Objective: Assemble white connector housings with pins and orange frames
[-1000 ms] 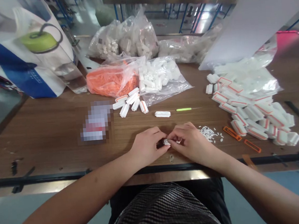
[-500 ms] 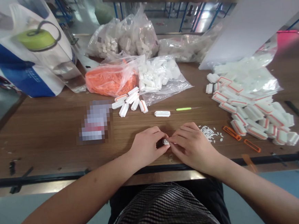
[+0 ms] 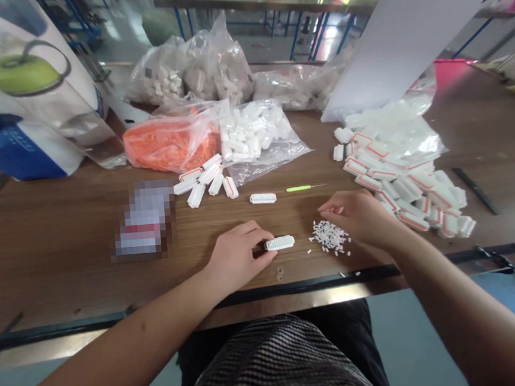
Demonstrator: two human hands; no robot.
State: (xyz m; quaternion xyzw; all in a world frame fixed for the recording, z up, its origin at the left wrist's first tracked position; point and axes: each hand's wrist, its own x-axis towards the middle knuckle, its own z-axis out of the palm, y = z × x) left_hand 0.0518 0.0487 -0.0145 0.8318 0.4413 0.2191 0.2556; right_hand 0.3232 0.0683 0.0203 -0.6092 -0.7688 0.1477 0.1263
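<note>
My left hand (image 3: 240, 254) pinches the left end of a white connector housing (image 3: 281, 243) with rows of small holes, lying at the front middle of the table. My right hand (image 3: 357, 216) hovers at the upper right of a heap of tiny white plugs (image 3: 329, 236). Its thumb and forefinger are drawn together, and anything between them is too small to make out. Beyond the held housing lies another white housing (image 3: 263, 198). A thin pick with a lime-green handle (image 3: 299, 188) rests to the right of that one.
White housings with orange edging (image 3: 411, 190) are piled at right, near a black knife-like tool (image 3: 475, 190). Several more (image 3: 210, 174) lie left of centre, before bags of orange parts (image 3: 168, 143) and white parts (image 3: 255, 131). A green-lidded bottle (image 3: 23, 74) stands at far left.
My right hand has left the housing and moved right to the heap of plugs, uncovering the housing's holes. My left hand still holds the housing. The camera view has turned slightly right.
</note>
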